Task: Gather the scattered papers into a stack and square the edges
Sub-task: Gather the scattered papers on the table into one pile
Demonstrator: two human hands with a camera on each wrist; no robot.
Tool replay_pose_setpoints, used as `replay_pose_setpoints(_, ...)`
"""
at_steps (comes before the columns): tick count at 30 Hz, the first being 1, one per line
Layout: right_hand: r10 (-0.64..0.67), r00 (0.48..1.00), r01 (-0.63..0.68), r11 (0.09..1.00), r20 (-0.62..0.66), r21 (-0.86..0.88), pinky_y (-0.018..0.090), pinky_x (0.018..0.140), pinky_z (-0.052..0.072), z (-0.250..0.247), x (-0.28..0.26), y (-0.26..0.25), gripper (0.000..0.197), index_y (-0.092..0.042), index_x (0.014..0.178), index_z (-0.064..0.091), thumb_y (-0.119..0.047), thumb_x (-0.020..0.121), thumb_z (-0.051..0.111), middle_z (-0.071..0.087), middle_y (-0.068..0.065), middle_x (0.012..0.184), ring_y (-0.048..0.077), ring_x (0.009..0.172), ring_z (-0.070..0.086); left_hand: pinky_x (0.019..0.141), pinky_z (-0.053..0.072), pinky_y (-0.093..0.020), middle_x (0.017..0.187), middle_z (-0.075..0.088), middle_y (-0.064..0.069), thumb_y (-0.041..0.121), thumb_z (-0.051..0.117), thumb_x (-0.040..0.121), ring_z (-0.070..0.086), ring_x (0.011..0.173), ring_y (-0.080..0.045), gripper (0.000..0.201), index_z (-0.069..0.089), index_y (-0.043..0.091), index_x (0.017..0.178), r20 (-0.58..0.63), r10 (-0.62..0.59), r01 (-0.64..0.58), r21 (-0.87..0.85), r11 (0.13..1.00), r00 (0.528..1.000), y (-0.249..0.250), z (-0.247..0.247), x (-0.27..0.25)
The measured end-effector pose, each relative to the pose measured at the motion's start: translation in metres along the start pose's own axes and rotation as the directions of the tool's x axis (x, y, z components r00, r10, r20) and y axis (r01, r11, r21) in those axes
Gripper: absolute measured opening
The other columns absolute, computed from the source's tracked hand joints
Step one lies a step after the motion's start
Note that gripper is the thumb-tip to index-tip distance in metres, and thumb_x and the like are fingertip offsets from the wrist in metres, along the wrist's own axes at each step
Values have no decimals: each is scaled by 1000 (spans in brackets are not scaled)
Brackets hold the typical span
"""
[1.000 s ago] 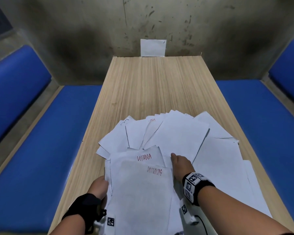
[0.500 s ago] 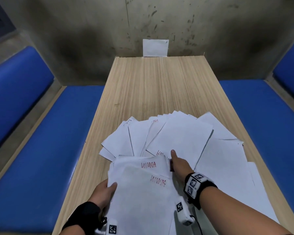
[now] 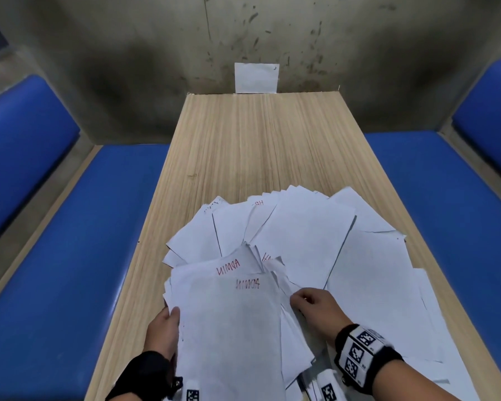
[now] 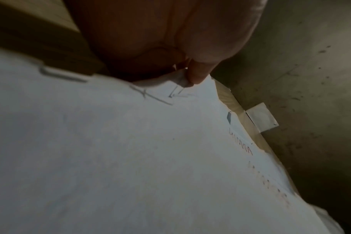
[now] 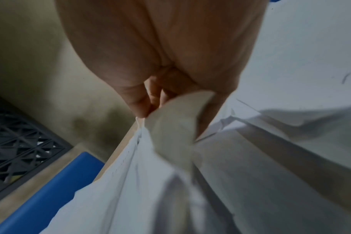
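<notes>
Low in the frame, the left hand grips the left edge of a gathered stack of papers, thumb on top. The right hand pinches a folded sheet edge at the stack's right side. Beyond, loose papers fan across the lower half of the wooden counter. Blue bench seats flank both sides.

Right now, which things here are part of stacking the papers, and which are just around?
Part of the job:
- gathered stack, top sheets marked ADMIN
- fanned loose papers on the table
- left hand gripping the stack's edge
- right hand pinching a curled sheet

Just around:
- wooden table
- blue benches
- white note on the wall
</notes>
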State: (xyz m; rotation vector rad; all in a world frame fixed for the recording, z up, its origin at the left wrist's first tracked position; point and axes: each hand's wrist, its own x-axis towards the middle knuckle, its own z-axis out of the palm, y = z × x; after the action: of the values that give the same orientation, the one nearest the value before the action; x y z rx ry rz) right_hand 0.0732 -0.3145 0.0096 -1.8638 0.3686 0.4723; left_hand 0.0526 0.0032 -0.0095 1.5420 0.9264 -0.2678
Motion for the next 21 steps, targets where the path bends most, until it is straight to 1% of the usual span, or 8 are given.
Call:
replay_pose_setpoints(2, 72, 997, -72, 997, -18, 37, 23, 55, 40, 0, 5, -3, 27, -9, 64, 56, -24, 85, 59, 51, 3, 62, 15, 58, 46, 97, 50, -47, 102, 75, -9, 24, 53, 96, 70, 98, -33, 19, 69, 14, 100, 58, -21, 22, -29, 999, 998, 0, 2, -3)
replay_pose_setpoints(5, 88, 996, -87, 996, -29, 35, 26, 58, 30, 13, 7, -9, 29, -18, 68, 43, -35, 89, 54, 38, 6, 66, 15, 60, 35, 98, 51, -52, 107, 75, -5, 29, 64, 90, 70, 100, -32, 24, 66, 17, 110, 120, -27, 27, 4, 1000, 992, -6, 3, 1)
replay_pose_setpoints(7, 6, 1000, -6, 1000, -23, -8, 25, 58, 31, 20, 5, -16, 32, -18, 66, 43, -34, 92, 50, 39, 4, 65, 14, 59, 36, 97, 51, -51, 108, 74, -4, 33, 62, 89, 70, 99, -30, 29, 66, 16, 112, 98, -11, 6, 52, 999, 995, -12, 1, 7)
replay_pose_setpoints(9, -86, 996, 85, 995, -35, -46, 24, 53, 31, 19, 1, -25, 36, -14, 62, 45, -31, 94, 50, 42, 0, 62, 11, 55, 37, 96, 52, -48, 106, 74, -6, 33, 57, 93, 70, 96, -31, 30, 67, 14, 113, 82, -41, 40, 7, 999, 996, -15, -1, 9)
replay_pose_setpoints(13, -264, 960, 248, 956, -94, -157, 27, 55, 29, 5, -1, -42, 43, -10, 60, 39, -32, 96, 49, 35, -6, 57, 10, 54, 33, 67, 56, -36, 97, 74, -15, 27, 47, 100, 71, 86, -35, 22, 66, 16, 102, 96, -142, 152, -100, 983, 985, -18, 0, 5)
replay_pose_setpoints(17, -385, 903, 334, 908, -191, -252, 29, 56, 36, -11, 1, -55, 39, -4, 66, 52, -28, 97, 51, 45, -6, 55, 11, 56, 41, 72, 57, -40, 99, 75, -15, 26, 46, 100, 71, 88, -35, 22, 66, 16, 100, 103, -123, 137, -136, 981, 987, -18, 0, 3)
replay_pose_setpoints(19, -443, 875, 366, 870, -197, -331, 23, 57, 37, -18, -1, -68, 36, -12, 64, 52, -25, 98, 51, 48, -6, 54, 11, 56, 45, 72, 56, -39, 100, 73, -15, 27, 46, 100, 70, 85, -33, 23, 65, 14, 104, 89, -131, 144, -159, 977, 987, -18, -1, 4)
replay_pose_setpoints(21, -488, 819, 392, 860, -302, -325, 20, 57, 37, -27, 0, -81, 33, -12, 66, 52, -21, 99, 50, 50, -5, 56, 10, 56, 45, 73, 52, -38, 98, 72, -15, 27, 47, 99, 67, 81, -32, 26, 64, 10, 107, 80, -136, 149, -180, 972, 987, -21, -3, 7)
